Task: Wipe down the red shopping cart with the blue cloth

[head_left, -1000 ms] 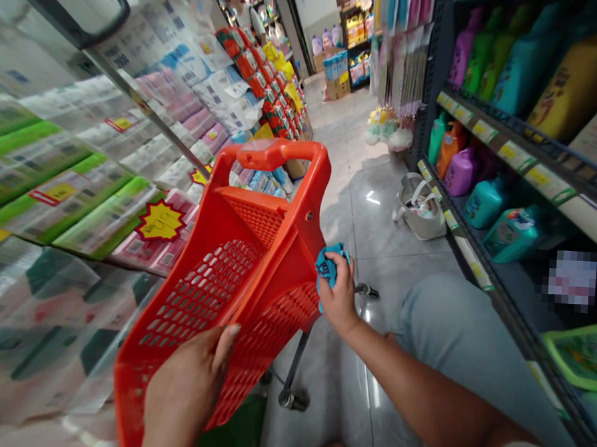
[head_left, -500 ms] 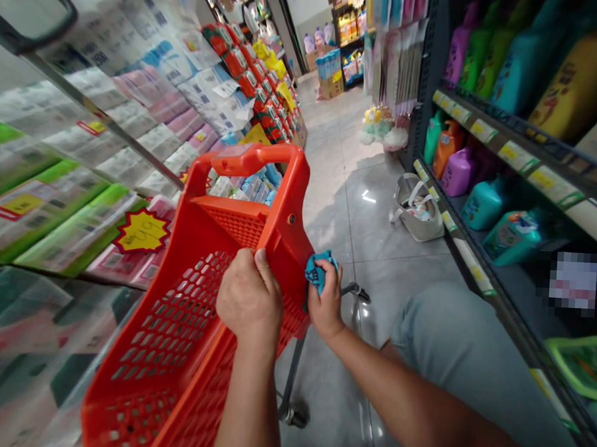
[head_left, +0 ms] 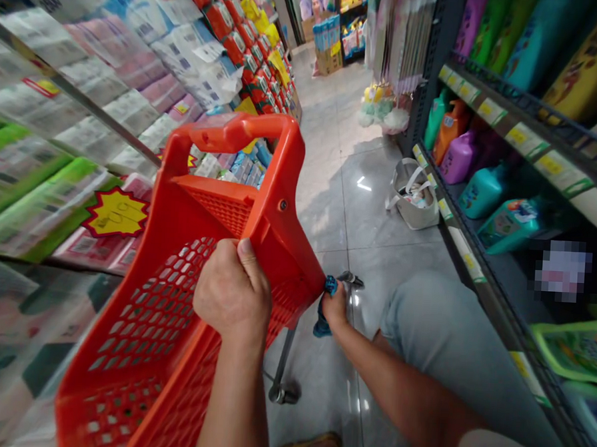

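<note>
A red plastic shopping cart [head_left: 217,142] stands tilted in view to the left of centre, its basket pierced with many holes. My left hand [head_left: 234,287] is closed in a fist around the cart's upper side rim. Lower and to the right, my right hand [head_left: 335,307] is closed on a blue patterned cloth [head_left: 322,326], part of which hangs below the fingers. The cloth is at the lower corner of the cart's outer side; whether it presses on the plastic cannot be made out. Beneath the cart a grey leg with a caster [head_left: 284,391] shows.
Packs of tissue paper [head_left: 98,166] are stacked along the left, with a yellow price sign [head_left: 117,212]. Shelves of coloured bottles [head_left: 483,192] line the right. A pale tote bag [head_left: 414,196] sits on the tiled floor [head_left: 329,218]. My bent knee [head_left: 424,310] is close to the right shelf.
My right hand has moved down with the cloth, from the cart's side toward its lower corner. My left hand keeps its grip. The camera view has shifted slightly.
</note>
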{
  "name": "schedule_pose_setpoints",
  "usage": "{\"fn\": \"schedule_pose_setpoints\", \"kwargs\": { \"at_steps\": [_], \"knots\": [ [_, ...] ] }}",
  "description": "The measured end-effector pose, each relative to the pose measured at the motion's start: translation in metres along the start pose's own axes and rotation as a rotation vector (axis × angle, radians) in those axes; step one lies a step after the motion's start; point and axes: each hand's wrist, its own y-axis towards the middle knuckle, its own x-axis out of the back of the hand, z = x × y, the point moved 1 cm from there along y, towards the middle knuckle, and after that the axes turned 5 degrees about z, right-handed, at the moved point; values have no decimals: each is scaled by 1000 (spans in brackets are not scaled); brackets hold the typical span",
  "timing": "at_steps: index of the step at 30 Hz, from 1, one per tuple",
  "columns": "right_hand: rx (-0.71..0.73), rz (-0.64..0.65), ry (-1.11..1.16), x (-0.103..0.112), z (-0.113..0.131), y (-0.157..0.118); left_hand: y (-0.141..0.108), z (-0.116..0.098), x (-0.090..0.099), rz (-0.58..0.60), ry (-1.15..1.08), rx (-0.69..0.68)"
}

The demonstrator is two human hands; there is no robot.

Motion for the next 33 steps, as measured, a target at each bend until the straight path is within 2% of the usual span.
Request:
{"fn": "schedule_pose_setpoints", "kwargs": {
  "at_steps": [2,4,8,10,12,15,17,20,22,27,31,33],
  "knots": [
    [-5,-22,-3,6,1,7,-6,1,3,-27,-4,-53],
    [41,-25,9,13,25,15,-13,3,6,-64,-5,-122],
    [266,21,77,35,121,18,-24,4,11,-134,-25,-247],
    [471,0,108,48,167,10,-27,5,13,-159,-55,-288],
    [654,-8,76,61,196,2,-29,7,15,-174,-95,-323],
    [830,8,-27,76,209,-1,-32,14,17,-166,-137,-352],
    [857,-8,-65,87,211,7,-33,21,18,-150,-152,-352],
    [861,-118,-59,105,224,20,-33,33,21,-137,-200,-363],
    [939,-139,-100,117,238,20,-32,41,24,-117,-254,-376],
    [1228,102,-356,145,264,5,-31,54,30,26,-384,-362],
    [1171,143,-304,173,282,10,-33,60,33,71,-417,-331],
    [1132,254,-269,183,293,17,-34,65,34,58,-434,-309]
  ]
}}
